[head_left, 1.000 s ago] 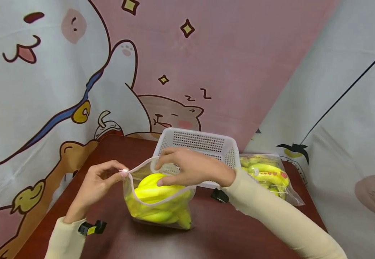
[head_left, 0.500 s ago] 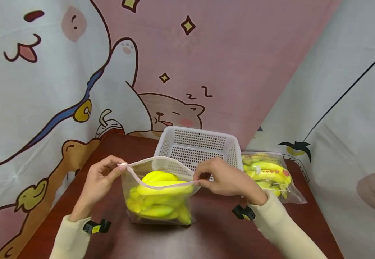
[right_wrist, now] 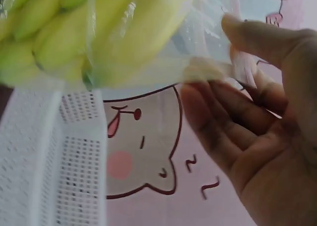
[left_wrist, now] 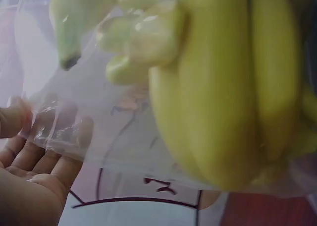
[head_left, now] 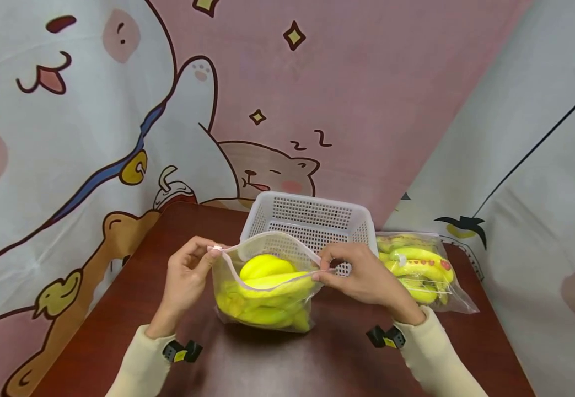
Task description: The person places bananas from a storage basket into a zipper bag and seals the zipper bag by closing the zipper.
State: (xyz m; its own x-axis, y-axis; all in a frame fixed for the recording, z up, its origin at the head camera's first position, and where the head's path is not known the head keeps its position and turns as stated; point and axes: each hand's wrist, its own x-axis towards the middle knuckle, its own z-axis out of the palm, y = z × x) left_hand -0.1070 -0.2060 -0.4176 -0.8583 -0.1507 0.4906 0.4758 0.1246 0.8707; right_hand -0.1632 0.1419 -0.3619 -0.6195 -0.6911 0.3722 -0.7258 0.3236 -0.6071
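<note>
A clear zip bag (head_left: 221, 286) with bananas (head_left: 267, 267) inside is held over the front of the table, its mouth gaping between my hands. My left hand (head_left: 188, 270) pinches the left top corner, at the small white slider (head_left: 216, 248). At the opposite corner, thumb and fingers of my right hand (head_left: 359, 273) pinch the zip edge. The left wrist view shows the bananas (left_wrist: 218, 97) large through the film, with the left hand (left_wrist: 37, 179) at the bag's edge. In the right wrist view the right hand (right_wrist: 262, 112) grips the bag's edge strip.
Behind the bag stands a white perforated plastic basket (head_left: 361, 220). Right of it lies a second clear bag of bananas (head_left: 418, 270), printed with small red hearts, near the right edge of the dark red table (head_left: 406, 364). A cartoon-printed cloth (head_left: 366, 110) hangs close behind.
My right hand has drawn back from over the bananas and taken hold of the bag's right corner. Since then both hands and the bag have shifted right, the bag's bottom slightly higher in view.
</note>
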